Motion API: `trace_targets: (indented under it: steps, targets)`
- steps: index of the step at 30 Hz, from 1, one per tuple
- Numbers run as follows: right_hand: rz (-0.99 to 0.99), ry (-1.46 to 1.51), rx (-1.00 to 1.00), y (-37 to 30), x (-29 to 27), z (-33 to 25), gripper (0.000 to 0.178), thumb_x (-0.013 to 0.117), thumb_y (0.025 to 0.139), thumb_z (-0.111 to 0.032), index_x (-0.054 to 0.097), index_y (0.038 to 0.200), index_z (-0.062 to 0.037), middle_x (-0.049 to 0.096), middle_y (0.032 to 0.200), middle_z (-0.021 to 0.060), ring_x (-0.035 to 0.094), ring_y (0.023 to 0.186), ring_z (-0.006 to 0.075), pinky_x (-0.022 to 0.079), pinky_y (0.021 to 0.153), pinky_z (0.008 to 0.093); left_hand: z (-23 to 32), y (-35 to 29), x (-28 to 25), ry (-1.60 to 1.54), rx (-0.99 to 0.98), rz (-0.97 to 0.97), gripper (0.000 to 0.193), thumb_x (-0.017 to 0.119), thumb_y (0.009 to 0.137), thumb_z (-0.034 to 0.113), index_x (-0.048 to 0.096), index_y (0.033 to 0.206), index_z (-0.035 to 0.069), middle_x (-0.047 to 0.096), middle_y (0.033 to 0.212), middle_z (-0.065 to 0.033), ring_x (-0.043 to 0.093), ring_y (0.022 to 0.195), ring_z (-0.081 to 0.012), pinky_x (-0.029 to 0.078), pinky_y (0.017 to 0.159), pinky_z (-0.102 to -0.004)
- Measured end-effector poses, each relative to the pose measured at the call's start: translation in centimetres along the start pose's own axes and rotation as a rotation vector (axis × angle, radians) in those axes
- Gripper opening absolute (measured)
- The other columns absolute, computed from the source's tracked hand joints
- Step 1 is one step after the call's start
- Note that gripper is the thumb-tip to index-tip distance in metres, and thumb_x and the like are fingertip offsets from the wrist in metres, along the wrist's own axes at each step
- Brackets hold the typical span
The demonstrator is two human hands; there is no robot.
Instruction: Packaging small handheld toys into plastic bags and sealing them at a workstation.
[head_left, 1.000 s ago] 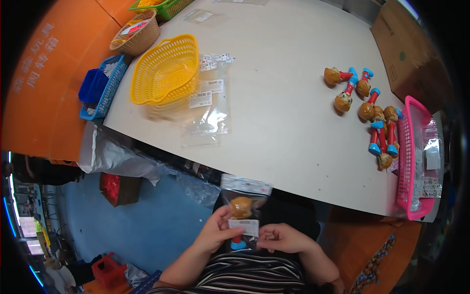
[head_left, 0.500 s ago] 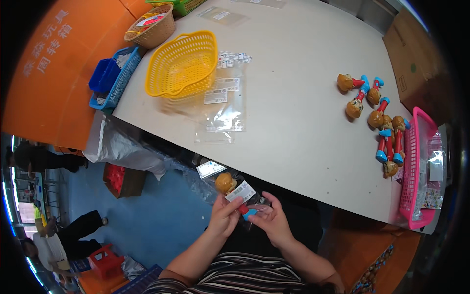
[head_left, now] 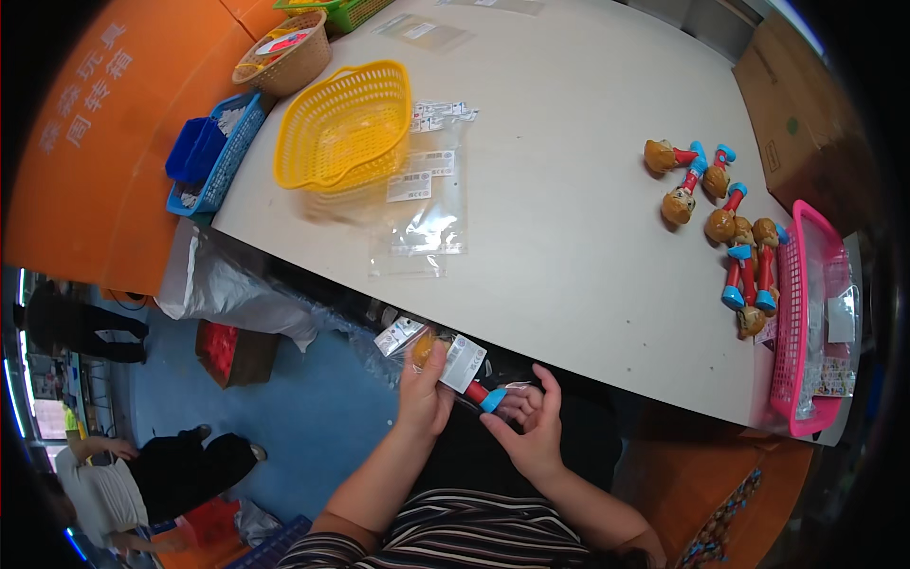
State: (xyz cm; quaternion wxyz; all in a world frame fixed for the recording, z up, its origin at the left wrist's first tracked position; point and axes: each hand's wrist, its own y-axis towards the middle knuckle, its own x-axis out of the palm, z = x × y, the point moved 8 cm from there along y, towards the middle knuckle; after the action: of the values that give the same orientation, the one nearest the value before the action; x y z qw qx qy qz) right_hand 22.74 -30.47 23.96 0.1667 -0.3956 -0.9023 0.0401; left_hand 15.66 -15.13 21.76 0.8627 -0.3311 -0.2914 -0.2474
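Just off the near table edge, my left hand (head_left: 426,394) grips a toy figure (head_left: 478,390) in a clear plastic bag (head_left: 502,379) with a white label (head_left: 464,364). The thumb presses over the figure's brown head. A red body and a blue end show past the label. At that blue end my right hand (head_left: 531,431) has its lower fingers curled against the bag, with the index finger raised apart. Beside the head sits a white printed card (head_left: 399,337). Similar brown-headed toy figures (head_left: 720,226) lie in a group at the table's right.
On the table (head_left: 559,218) stand a yellow basket (head_left: 346,128) and flat clear bags (head_left: 431,228). A pink basket (head_left: 791,322) and a cardboard box (head_left: 801,123) line the right side. Blue (head_left: 223,156) and tan (head_left: 289,62) baskets sit far left. Other people (head_left: 123,479) are at left.
My left hand has shifted up onto the figure's head. The bagged figure has turned slightly and its blue end now points further right. My right hand's fingers have moved along the bag.
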Motion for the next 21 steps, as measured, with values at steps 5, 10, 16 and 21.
trace_targets:
  steps: [5, 10, 16, 21]
  targets:
    - [-0.018, -0.296, -0.112, 0.3, -0.2, -1.9, 0.041, 0.075, 0.08, 0.002, 0.058, 0.118, 0.0022, 0.056, 0.111, 0.0085, 0.06, 0.101, 0.0133, 0.051, 0.084, 0.0247, -0.5, -0.2, -0.1, 0.039, 0.064, -0.038, 0.035, 0.047, 0.103, 0.027, 0.046, 0.132, 0.008, 0.059, 0.122, -0.0098, 0.061, 0.109, -0.0215, 0.05, 0.096, -0.0398]
    - [-0.07, -0.295, -0.123, 0.2, -0.1, -1.6, 0.037, 0.076, 0.081, -0.005, 0.061, 0.114, 0.0003, 0.062, 0.104, 0.0107, 0.067, 0.087, 0.0161, 0.054, 0.076, 0.0255, -0.5, -0.5, 1.0, -0.137, -0.053, -0.08, 0.04, 0.042, 0.104, 0.037, 0.048, 0.129, 0.007, 0.061, 0.111, -0.0109, 0.061, 0.107, -0.0238, 0.048, 0.098, -0.042]
    - [-0.26, -0.01, 0.069, 0.0, 0.7, 1.1, 0.038, 0.069, 0.087, -0.001, 0.057, 0.122, -0.0015, 0.063, 0.111, 0.0133, 0.065, 0.095, 0.0162, 0.052, 0.084, 0.0276, -0.5, -0.9, 1.1, -0.298, -0.069, -0.349, 0.05, 0.041, 0.1, 0.044, 0.048, 0.131, 0.005, 0.056, 0.122, -0.0161, 0.056, 0.116, -0.0303, 0.035, 0.11, -0.0541]
    - [-0.198, 0.432, 0.276, 0.2, 1.1, 1.7, 0.04, 0.061, 0.091, 0.002, 0.049, 0.129, 0.0011, 0.058, 0.124, 0.0155, 0.063, 0.107, 0.0206, 0.051, 0.097, 0.0376, 0.1, -1.0, 0.9, -0.319, -0.049, -0.458, 0.049, 0.048, 0.099, 0.038, 0.048, 0.132, 0.002, 0.055, 0.124, -0.0168, 0.054, 0.12, -0.0312, 0.033, 0.112, -0.0515]
